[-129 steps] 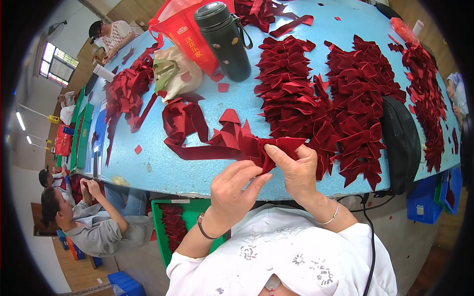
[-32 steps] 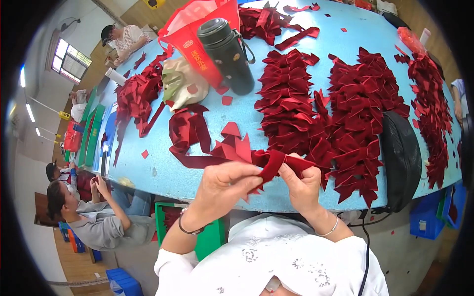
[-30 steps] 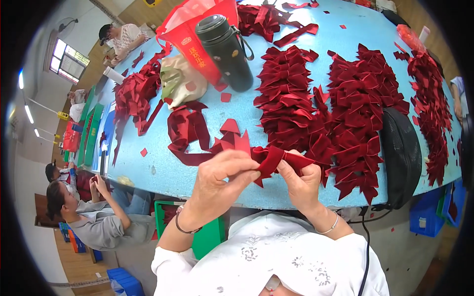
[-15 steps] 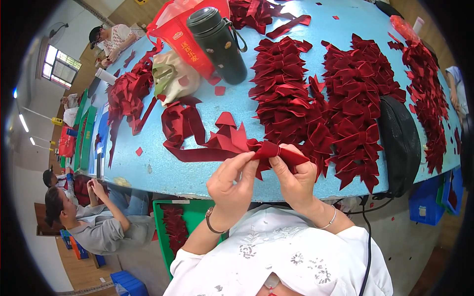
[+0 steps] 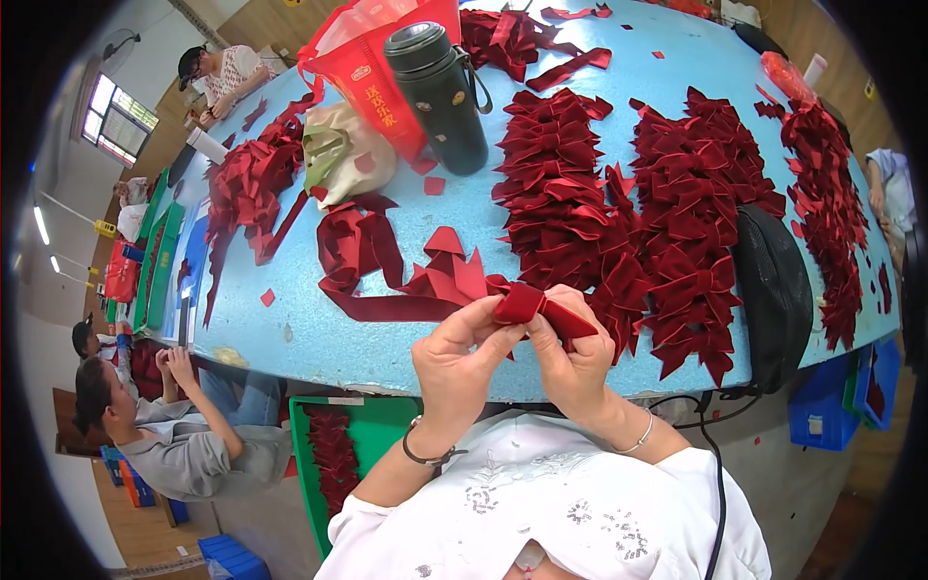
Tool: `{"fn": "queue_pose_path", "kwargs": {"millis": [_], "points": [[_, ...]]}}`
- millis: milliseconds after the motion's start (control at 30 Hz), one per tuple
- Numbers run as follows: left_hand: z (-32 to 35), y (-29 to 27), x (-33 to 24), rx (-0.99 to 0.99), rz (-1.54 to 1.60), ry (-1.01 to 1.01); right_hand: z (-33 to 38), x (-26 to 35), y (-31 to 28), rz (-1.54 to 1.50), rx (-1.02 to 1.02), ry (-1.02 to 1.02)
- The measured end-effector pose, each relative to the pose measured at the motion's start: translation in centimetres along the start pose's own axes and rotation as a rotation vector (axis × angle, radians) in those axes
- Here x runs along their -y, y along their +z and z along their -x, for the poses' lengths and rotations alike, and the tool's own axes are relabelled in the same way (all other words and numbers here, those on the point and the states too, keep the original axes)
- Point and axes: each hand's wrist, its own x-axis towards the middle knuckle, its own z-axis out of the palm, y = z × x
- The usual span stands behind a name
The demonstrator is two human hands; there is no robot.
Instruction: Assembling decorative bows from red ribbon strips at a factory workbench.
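A dark red velvet bow [image 5: 527, 304] is pinched between my two hands above the table's near edge. My left hand [image 5: 458, 360] grips its left side with thumb and fingertips. My right hand [image 5: 577, 356] is closed on its right side, thumb at the middle. Just behind the left fingers lie folded pieces of red ribbon [image 5: 449, 271], and a long red ribbon [image 5: 377, 307] curls away to the left on the blue table. Beyond my right hand, finished-looking red bows [image 5: 556, 193] are stacked in a row.
A dark thermos bottle [image 5: 440, 106], red bag [image 5: 377, 87] and cream cloth pouch [image 5: 348, 150] stand at the back. More bows [image 5: 701, 222] and a black case [image 5: 773, 290] lie right. A green crate [image 5: 382, 430] sits below the edge. People [image 5: 193, 430] work at left.
My fingers have shifted slightly on the bow, and its loop has turned between them. The view has moved a little; the things on the table stay in place.
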Motion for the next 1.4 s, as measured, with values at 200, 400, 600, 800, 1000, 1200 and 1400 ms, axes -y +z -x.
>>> {"fn": "queue_pose_path", "kwargs": {"millis": [200,400,600,800,1000,1200,1400], "points": [[-1.0,-0.8,0.3,0.054,0.132,-0.062,-0.3,-0.4,-0.1,-0.046,0.100,0.031],[-2.1,-2.2,1.1,0.039,0.082,-0.055,-1.1,-1.2,-0.2,-0.177,0.288,0.190],[-3.0,-3.2,0.4,0.056,0.029,-0.108,-1.6,-1.4,-0.4,-0.204,0.350,0.297],[-2.7,-3.6,0.2,0.075,0.113,-0.103,-2.3,-1.2,0.5,-0.184,0.347,0.166],[-2.5,-1.8,0.5,0.064,0.102,0.018,-1.5,-1.6,0.9,-0.142,0.241,0.097],[-2.7,-0.7,0.9,0.089,0.078,-0.068,-1.3,-2.2,0.0,-0.173,0.180,0.204],[-3.6,0.8,0.7,0.126,-0.034,-0.154,-1.8,-2.9,-1.6,-0.278,0.170,0.342]]}}
